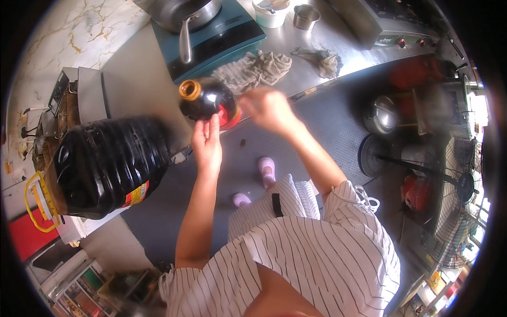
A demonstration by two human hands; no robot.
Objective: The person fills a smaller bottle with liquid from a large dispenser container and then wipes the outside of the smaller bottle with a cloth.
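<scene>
A dark bottle (210,96) with a red label and an uncapped amber neck is at the front edge of the steel counter, apparently upright. My left hand (206,138) holds its near side, fingers and thumb against the label. On the bottle's other side, my right hand (269,109) is blurred by motion, its fingers curled close to the bottle. Whether anything lies within those fingers cannot be made out. A large ridged plastic jug (115,162) of dark liquid, with a yellow handle, stands to the left.
Behind the bottle are a teal induction cooker (214,43) bearing a steel pan (186,16), and a crumpled cloth (257,67). Farther back stand a white tub (271,18) and a steel cup (306,16). A pedestal fan (463,186) stands on the right.
</scene>
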